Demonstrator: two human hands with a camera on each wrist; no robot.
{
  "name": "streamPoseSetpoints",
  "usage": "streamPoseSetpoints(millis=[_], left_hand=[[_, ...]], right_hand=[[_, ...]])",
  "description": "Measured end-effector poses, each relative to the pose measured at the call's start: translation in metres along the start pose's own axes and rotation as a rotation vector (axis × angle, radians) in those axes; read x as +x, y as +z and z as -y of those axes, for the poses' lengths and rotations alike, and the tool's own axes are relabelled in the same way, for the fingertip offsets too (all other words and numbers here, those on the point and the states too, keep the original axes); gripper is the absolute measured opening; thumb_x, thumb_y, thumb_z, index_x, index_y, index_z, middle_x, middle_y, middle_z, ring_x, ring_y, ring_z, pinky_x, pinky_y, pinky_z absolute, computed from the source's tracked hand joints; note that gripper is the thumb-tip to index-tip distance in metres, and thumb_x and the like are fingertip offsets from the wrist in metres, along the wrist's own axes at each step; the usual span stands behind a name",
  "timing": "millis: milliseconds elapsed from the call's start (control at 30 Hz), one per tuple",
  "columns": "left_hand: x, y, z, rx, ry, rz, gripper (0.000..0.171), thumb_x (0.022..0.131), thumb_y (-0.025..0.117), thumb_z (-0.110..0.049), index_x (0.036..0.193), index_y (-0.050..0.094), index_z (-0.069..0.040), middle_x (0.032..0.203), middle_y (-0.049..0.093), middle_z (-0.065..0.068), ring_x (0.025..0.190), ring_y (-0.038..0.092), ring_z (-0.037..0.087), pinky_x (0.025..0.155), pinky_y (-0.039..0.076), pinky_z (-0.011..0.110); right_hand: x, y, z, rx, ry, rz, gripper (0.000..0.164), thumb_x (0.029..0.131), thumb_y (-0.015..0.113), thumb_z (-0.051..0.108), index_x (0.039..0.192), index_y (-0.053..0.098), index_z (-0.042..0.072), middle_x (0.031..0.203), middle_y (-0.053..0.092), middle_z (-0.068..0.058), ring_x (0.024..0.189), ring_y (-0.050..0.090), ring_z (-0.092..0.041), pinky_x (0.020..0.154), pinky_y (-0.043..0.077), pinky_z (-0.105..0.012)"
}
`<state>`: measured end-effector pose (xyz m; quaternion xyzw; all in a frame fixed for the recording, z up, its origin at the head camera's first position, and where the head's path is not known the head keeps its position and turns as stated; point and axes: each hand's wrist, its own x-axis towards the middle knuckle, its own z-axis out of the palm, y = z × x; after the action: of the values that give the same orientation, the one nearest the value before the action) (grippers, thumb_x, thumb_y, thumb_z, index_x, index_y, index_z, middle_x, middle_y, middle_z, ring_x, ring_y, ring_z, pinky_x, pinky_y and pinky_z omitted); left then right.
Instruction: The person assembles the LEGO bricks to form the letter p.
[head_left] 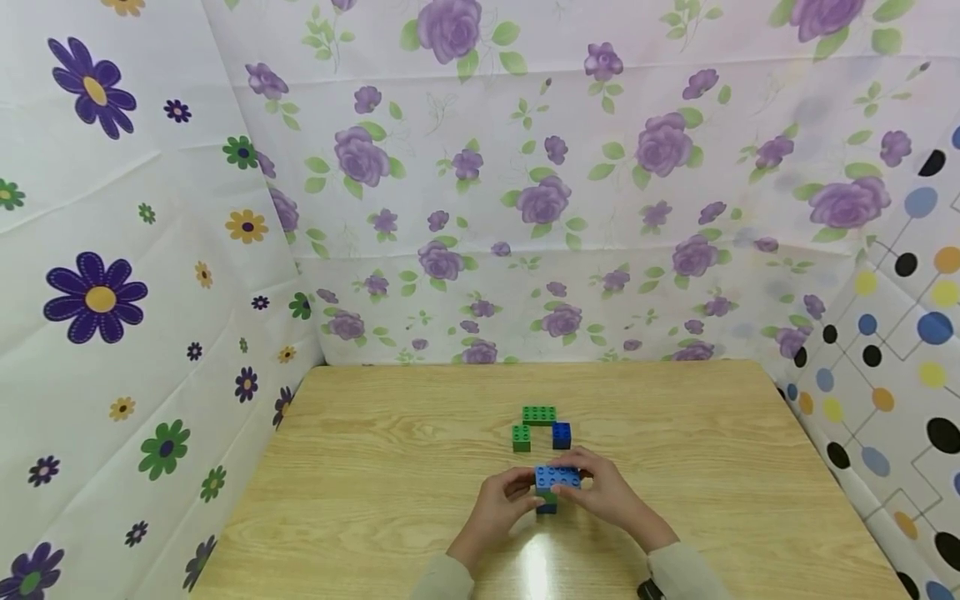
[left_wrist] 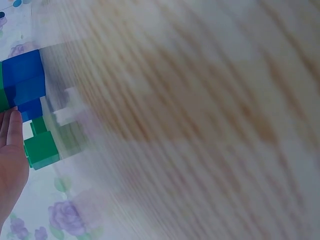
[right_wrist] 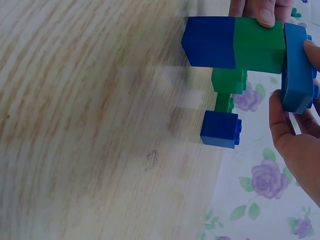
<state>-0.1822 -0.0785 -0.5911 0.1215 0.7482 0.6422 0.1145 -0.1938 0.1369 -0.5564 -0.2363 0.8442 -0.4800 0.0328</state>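
On the table stands a small stack, a dark blue brick [right_wrist: 210,42] at the bottom and a green brick [right_wrist: 260,46] above it. My left hand [head_left: 493,505] grips this stack from the left, its thumb on the green brick. A long light blue brick [right_wrist: 295,72] lies across the top of the stack and sticks out to the right. My right hand [head_left: 613,495] pinches that long brick between thumb and fingers. In the left wrist view, fingers [left_wrist: 15,130] show right beside the stack's lower part.
Behind the stack stand a long green brick [head_left: 539,415], a short green brick [head_left: 521,439] and a short blue brick [head_left: 562,437]. The wooden table [head_left: 360,500] runs back to a flowered cloth [head_left: 517,275], with patterned cloths at both sides.
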Motion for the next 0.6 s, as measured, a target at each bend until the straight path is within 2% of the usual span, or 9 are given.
streamPoseSetpoints(millis=[100, 267, 600], left_hand=[[0.0004, 0.0003, -0.0008, 0.004, -0.002, -0.003, 0.036, 0.087, 0.072, -0.008, 0.121, 0.063, -0.009, 0.123, 0.062, 0.007, 0.118, 0.058, 0.026, 0.097, 0.051, 0.028], [0.0005, 0.0004, 0.0005, 0.010, -0.004, -0.001, 0.036, 0.086, 0.072, -0.008, 0.121, 0.063, -0.009, 0.122, 0.063, 0.007, 0.118, 0.058, 0.026, 0.096, 0.051, 0.028], [0.0003, 0.0000, 0.0002, 0.005, 0.007, -0.005, 0.035, 0.086, 0.071, -0.006, 0.121, 0.063, -0.008, 0.122, 0.063, 0.008, 0.116, 0.059, 0.025, 0.095, 0.052, 0.026]], right_hand=[[0.0015, -0.0011, 0.0015, -0.004, 0.008, 0.012, 0.036, 0.085, 0.074, 0.032, 0.115, 0.069, 0.012, 0.110, 0.061, -0.001, 0.087, 0.054, -0.011, 0.070, 0.054, -0.034], [0.0022, -0.0022, 0.0057, 0.018, 0.041, 0.027, 0.033, 0.084, 0.076, 0.027, 0.114, 0.069, 0.013, 0.111, 0.061, -0.003, 0.086, 0.054, -0.014, 0.070, 0.054, -0.036], [0.0033, -0.0016, 0.0046, 0.041, 0.054, 0.022, 0.034, 0.083, 0.077, 0.028, 0.113, 0.070, 0.013, 0.111, 0.061, -0.004, 0.087, 0.053, -0.014, 0.070, 0.053, -0.031]])
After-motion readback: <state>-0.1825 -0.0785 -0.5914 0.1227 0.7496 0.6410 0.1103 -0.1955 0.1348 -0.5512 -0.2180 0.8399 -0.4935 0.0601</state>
